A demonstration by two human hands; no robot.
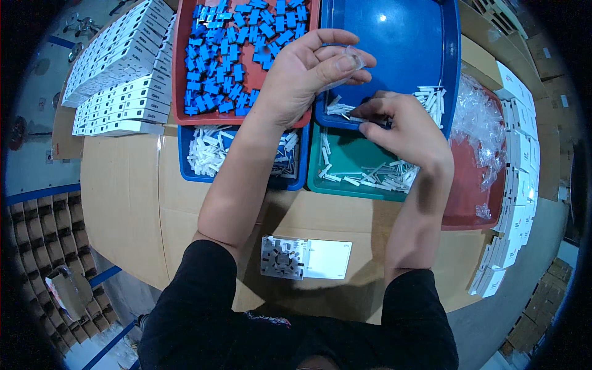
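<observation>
Your L hand [302,71] pinches clear plastic [354,55] above the blue tray [401,52]; your R hand [404,126] dips over its near edge, by white parts [338,107] in its near-L corner; can't tell if it's gripping any. Prob. picking step; next move needs a neat fingertip pinch.

Glare spots the blue tray [398,55]; shadows cross the cardboard [364,229]; edges bend into black.
</observation>
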